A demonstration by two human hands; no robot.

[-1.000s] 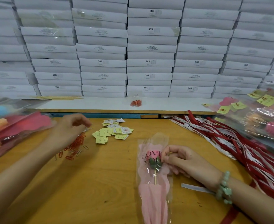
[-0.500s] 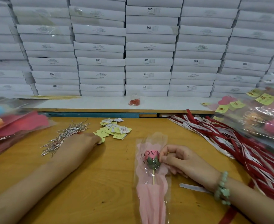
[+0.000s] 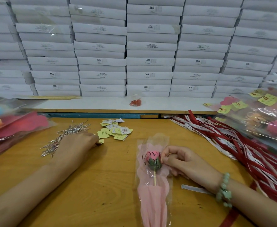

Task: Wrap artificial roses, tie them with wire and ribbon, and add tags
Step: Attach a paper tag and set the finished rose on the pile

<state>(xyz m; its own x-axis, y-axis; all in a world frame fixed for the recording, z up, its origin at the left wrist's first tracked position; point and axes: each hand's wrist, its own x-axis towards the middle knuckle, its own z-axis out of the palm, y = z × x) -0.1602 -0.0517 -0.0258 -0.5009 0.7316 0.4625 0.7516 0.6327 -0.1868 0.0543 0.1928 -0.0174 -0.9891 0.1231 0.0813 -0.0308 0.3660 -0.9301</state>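
Wooden table [image 3: 93, 185], lower half of frame. 1 wrapped rose [image 3: 152, 169] lies flat at lower centre: pink paper inside a clear sleeve printed "LOVE YOU", bud toward the top of the frame, stick running down toward the bottom edge.

Right hand [image 3: 182, 161], centre right: fingers curled, tips pinching the sleeve at the bud's right side. Green bead bracelet [image 3: 224, 192] on the wrist. A loose white strip [image 3: 193, 189] lies on the table under that wrist.

Left hand [image 3: 78, 143], centre left: back of hand faces the camera, fingertips at the near-left edge of the tag pile [image 3: 114, 130], touching a yellow tag. Fingertips hidden, so cannot tell whether they grip it.

Silver wire ties [image 3: 64, 138] lie scattered just left of the left hand. Red and white ribbons [image 3: 232, 145] heaped at right. Finished wrapped flowers with yellow tags [image 3: 265, 118] at far right. Clear sleeves with coloured paper [image 3: 11, 126] at far left. Small bag of red clips [image 3: 135, 102] on the white ledge, upper centre. Stacked white boxes [image 3: 150, 46] fill the top half.
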